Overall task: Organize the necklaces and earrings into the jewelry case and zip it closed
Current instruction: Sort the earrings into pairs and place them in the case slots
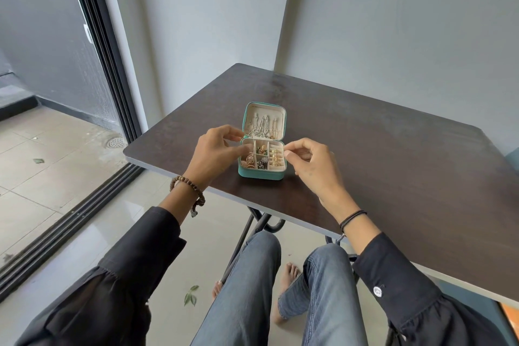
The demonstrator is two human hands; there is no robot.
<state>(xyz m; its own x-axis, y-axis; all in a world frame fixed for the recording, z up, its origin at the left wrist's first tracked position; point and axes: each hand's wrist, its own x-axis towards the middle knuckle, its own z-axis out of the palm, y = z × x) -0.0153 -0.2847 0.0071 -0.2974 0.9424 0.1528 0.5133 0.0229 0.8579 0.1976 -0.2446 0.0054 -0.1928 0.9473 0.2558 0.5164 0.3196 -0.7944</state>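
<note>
Left hand pose: the left hand (pixel 216 154) reaches in from the left, back of the hand up, wrist raised off the table (pixel 365 166), fingers curled toward the left rim of the jewelry case (pixel 261 175).
Left grip: fingertips bunched at the case's left edge; I cannot tell whether they pinch anything.
Right hand pose: the right hand (pixel 314 166) comes in from the right, knuckles up, other fingers folded under.
Right grip: thumb and forefinger are pressed together right at the case's right rim; whatever lies between them is too small to make out.
Case position: lying open near the table's front edge, between the two hands, lid (pixel 264 107) leaning back.
Case material: teal outer shell with rounded corners, pale cream lining, base split into small square compartments.
Necklaces: silver chain necklaces (pixel 262 126) hang inside the lid, bunched at its lower edge.
Earrings: gold earrings (pixel 250 162), round and lacy, in the front-left compartment; dark green and beaded pieces in the middle ones.
Rings: gold rings (pixel 274 157) seated in the right-hand padded column.
Table: dark brown wood grain, pale edge, black metal legs.
Wrists: brown bead bracelet (pixel 186 181) on the left, thin black cord (pixel 352 216) on the right, dark sleeves on both.
Hidden: the left fingers cover the case's left wall; the zip is not distinguishable.
</note>
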